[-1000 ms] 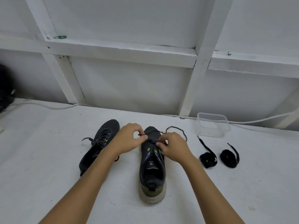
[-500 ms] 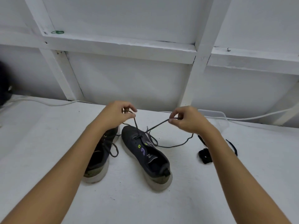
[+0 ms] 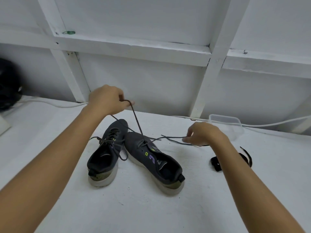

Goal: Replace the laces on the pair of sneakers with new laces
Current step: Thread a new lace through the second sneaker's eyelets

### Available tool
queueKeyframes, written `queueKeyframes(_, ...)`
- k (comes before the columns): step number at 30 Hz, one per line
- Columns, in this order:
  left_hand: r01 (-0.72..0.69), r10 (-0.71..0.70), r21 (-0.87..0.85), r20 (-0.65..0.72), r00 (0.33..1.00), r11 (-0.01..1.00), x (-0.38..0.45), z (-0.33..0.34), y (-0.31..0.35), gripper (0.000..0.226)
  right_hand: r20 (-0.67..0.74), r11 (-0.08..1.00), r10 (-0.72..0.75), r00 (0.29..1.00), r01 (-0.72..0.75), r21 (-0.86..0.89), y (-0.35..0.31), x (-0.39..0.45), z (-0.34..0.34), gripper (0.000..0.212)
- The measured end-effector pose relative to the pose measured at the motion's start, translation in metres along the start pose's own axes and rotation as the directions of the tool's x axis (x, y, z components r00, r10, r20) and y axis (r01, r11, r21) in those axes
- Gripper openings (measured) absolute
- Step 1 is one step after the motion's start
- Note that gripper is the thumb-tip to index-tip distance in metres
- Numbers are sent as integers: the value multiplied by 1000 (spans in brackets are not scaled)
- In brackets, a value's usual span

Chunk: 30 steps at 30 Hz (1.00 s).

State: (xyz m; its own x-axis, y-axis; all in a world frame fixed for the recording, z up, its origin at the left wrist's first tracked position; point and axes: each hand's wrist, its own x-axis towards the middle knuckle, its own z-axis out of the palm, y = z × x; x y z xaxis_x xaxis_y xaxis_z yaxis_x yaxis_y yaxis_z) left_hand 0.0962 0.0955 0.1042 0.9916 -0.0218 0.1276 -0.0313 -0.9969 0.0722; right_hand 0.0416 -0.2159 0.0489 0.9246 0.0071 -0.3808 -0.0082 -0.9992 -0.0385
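Two dark grey sneakers stand side by side on the white table (image 3: 151, 212), toes away from me. The left sneaker (image 3: 105, 155) keeps its old lace tied. The right sneaker (image 3: 156, 163) has its grey lace (image 3: 137, 122) pulled out of most eyelets. My left hand (image 3: 107, 100) is raised above the shoes and pinches one end of that lace, drawn taut. My right hand (image 3: 201, 134) is lower, to the right, and pinches the other end near the table. A coiled black new lace (image 3: 215, 163) lies right of my right forearm, with another (image 3: 246, 156) partly hidden behind it.
A clear plastic container (image 3: 226, 125) sits at the back right against the white framed wall. A white cable (image 3: 50, 105) runs along the table's back edge. A dark object (image 3: 8, 84) stands at the far left.
My left hand rose higher, pulling its lace end up and taut. My right hand dropped toward the table and moved right. The right sneaker shifted against the left one.
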Motion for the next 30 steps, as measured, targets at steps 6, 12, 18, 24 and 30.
queueKeyframes(6,118,-119,-83,-8,993,990,-2,8,11,59,273,907,-277,921,157,392,-42,-10,16,60)
queueKeyframes(12,27,-61,-314,-99,993,949,2,4,21,46,201,935,-191,961,115,336,-51,-11,30,15)
queueKeyframes(18,-99,30,-211,-309,951,972,3,-5,32,33,66,872,-75,995,33,488,-33,-7,33,16)
queueKeyframes(24,-119,199,-338,214,956,934,3,-14,28,20,140,819,-13,990,-70,570,-17,-6,38,22)
queueKeyframes(30,-153,398,-574,329,857,804,-8,10,37,19,-86,979,93,992,-75,189,-21,-7,11,61)
